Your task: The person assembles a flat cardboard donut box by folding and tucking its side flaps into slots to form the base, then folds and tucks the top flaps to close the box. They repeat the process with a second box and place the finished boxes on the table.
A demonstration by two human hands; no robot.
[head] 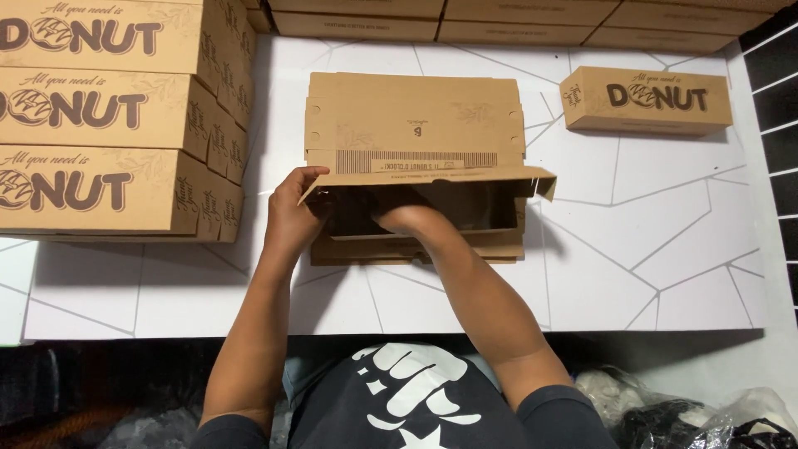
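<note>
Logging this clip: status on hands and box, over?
Left hand grips the flap of the half-folded cardboard box. Right hand reaches inside it, fingers hidden. Stack of finished boxes at left, clear of the work.

The half-folded box [416, 133] between the hands is showing plain kraft brown, with a black barcode strip, faint leaf prints and a dark inside. The counter [665, 249] under the hands is showing white, crossed by thin grey lines in an angular cracked pattern. The stacked boxes [108, 116] left of the hands and the single closed box [647, 100] to the far right are wearing the same brown with dark brown lettering. The shirt [407, 399] below the hands is showing black with a white print.
</note>
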